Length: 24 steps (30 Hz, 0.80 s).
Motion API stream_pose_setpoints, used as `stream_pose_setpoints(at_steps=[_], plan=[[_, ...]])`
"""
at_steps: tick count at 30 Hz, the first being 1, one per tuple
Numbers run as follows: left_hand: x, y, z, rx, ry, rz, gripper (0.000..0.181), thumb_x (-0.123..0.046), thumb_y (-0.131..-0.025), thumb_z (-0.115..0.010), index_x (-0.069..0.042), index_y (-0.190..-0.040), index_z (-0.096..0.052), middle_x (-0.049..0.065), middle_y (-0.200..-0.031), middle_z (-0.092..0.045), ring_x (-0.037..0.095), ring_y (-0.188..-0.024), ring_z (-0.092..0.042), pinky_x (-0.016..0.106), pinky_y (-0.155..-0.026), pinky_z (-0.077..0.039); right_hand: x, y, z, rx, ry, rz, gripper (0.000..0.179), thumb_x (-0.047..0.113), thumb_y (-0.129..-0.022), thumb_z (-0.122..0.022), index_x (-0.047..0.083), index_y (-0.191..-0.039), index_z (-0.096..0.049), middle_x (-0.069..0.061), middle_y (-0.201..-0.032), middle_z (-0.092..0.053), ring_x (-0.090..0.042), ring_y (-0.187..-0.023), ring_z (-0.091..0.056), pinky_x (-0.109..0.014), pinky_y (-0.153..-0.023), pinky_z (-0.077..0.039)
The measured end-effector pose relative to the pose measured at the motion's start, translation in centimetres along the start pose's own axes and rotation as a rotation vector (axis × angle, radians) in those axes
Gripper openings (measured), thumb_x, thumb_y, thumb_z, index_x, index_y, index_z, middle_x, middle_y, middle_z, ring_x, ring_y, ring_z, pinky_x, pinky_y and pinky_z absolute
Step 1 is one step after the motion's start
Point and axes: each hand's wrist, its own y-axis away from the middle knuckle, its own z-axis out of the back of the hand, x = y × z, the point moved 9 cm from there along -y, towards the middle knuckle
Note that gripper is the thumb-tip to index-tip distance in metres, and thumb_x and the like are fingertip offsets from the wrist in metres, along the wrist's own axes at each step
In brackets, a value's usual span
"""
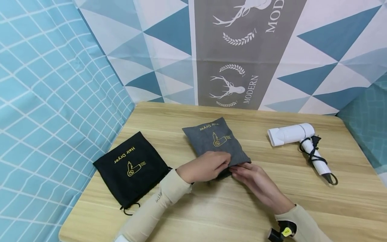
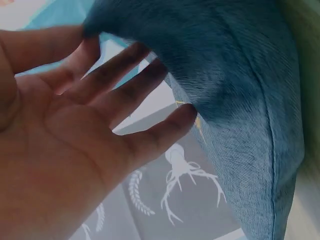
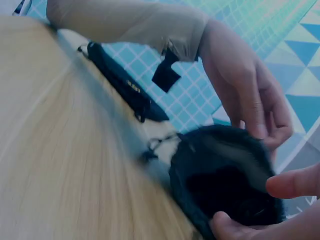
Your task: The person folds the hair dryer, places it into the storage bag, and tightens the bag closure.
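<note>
- left hand [image 1: 208,164] pinches the grey pouch [image 1: 208,141]
- right hand [image 1: 260,183] grips it too, nearer the hair dryer [image 1: 291,134], right of frame
- grey pouch mid-frame, above both hands, slanting upper left to lower right, mouth toward frame bottom

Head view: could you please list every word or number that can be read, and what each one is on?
"Hair Dryer": black pouch
"Hair Dryer": gray pouch, with "Hair" partly distorted
"MODERN": gray wall panel
"MOD": same panel, cut off at the picture's top edge
Too small to read: print on the left sleeve and the yellow label at the right wrist.
</note>
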Motion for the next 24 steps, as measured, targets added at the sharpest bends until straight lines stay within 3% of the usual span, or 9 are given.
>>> stream_pose_setpoints(at_steps=[5, 8, 10, 13, 17, 20, 22, 24], plan=[[-0.7, -0.1, -2.0, 0.042, -0.259, 0.013, 0.011, -0.020, -0.104, -0.054, -0.017, -0.103, -0.065, -0.002, -0.117, -0.062, 0.010, -0.107, -0.058, 0.036, -0.090, -0.048, -1.1, 0.1, 0.6, 0.004, 0.054, -0.045, 0.047, 0.010, -0.104, -0.048, -0.012, -0.143, -0.031, -0.020, -0.132, -0.053, -0.024, -0.121, -0.058, -0.040, -0.106, -0.044], [-0.9, 0.3, -2.4, 0.043, -0.354, 0.056, 0.013, -0.020, -0.101, -0.058, -0.017, -0.108, -0.069, 0.002, -0.130, -0.060, 0.014, -0.122, -0.055, 0.044, -0.099, -0.047, -0.9, 0.2, 1.0, -0.013, 0.188, -0.014, 0.041, 0.017, -0.105, -0.051, -0.015, -0.131, -0.046, -0.018, -0.116, -0.064, -0.024, -0.106, -0.065, -0.041, -0.095, -0.052], [-0.8, 1.0, -2.6, 0.038, -0.389, 0.090, 0.014, -0.017, -0.098, -0.063, -0.016, -0.109, -0.071, 0.004, -0.135, -0.058, 0.016, -0.128, -0.051, 0.048, -0.101, -0.045, -0.2, 0.4, 1.5, -0.047, 0.316, 0.041, 0.039, 0.018, -0.104, -0.053, -0.017, -0.121, -0.055, -0.021, -0.106, -0.068, -0.023, -0.094, -0.069, -0.040, -0.085, -0.057], [-0.6, 2.5, -3.0, 0.013, -0.415, 0.121, 0.018, -0.015, -0.092, -0.068, -0.012, -0.109, -0.072, 0.010, -0.143, -0.052, 0.023, -0.136, -0.045, 0.052, -0.104, -0.043, 1.0, 0.8, 2.9, -0.184, 0.512, 0.114, 0.033, 0.018, -0.103, -0.056, -0.014, -0.107, -0.063, -0.020, -0.089, -0.069, -0.021, -0.076, -0.070, -0.037, -0.069, -0.059], [0.5, 5.2, -2.2, -0.119, -0.349, 0.189, 0.018, -0.018, -0.093, -0.067, -0.009, -0.109, -0.067, 0.017, -0.144, -0.047, 0.032, -0.133, -0.045, 0.049, -0.100, -0.047, 1.7, 1.2, 4.7, -0.335, 0.688, 0.117, 0.029, 0.023, -0.102, -0.059, -0.006, -0.104, -0.057, -0.013, -0.072, -0.063, -0.020, -0.062, -0.064, -0.033, -0.058, -0.056], [2.8, 7.2, -1.2, -0.219, -0.257, 0.292, 0.023, -0.026, -0.096, -0.066, -0.008, -0.110, -0.060, 0.013, -0.121, -0.056, 0.026, -0.105, -0.057, 0.039, -0.081, -0.053, 0.9, 0.5, 4.8, -0.239, 0.699, 0.067, 0.042, 0.028, -0.101, -0.060, -0.004, -0.124, -0.046, -0.012, -0.072, -0.063, -0.023, -0.060, -0.064, -0.036, -0.055, -0.055], [4.6, 8.2, -1.0, -0.216, -0.229, 0.380, 0.036, -0.036, -0.096, -0.067, -0.006, -0.113, -0.057, 0.009, -0.102, -0.057, 0.022, -0.086, -0.058, 0.036, -0.068, -0.051, -0.1, -0.3, 4.3, -0.116, 0.656, 0.019, 0.054, 0.028, -0.101, -0.061, -0.004, -0.136, -0.038, -0.014, -0.074, -0.065, -0.023, -0.059, -0.064, -0.037, -0.053, -0.055], [6.2, 8.8, -1.5, -0.160, -0.206, 0.455, 0.050, -0.045, -0.094, -0.067, -0.002, -0.115, -0.057, 0.008, -0.091, -0.057, 0.022, -0.076, -0.059, 0.036, -0.063, -0.051, -0.8, -0.8, 3.7, 0.000, 0.627, 0.003, 0.052, 0.026, -0.101, -0.061, -0.008, -0.134, -0.040, -0.015, -0.074, -0.065, -0.022, -0.055, -0.064, -0.037, -0.049, -0.054]])
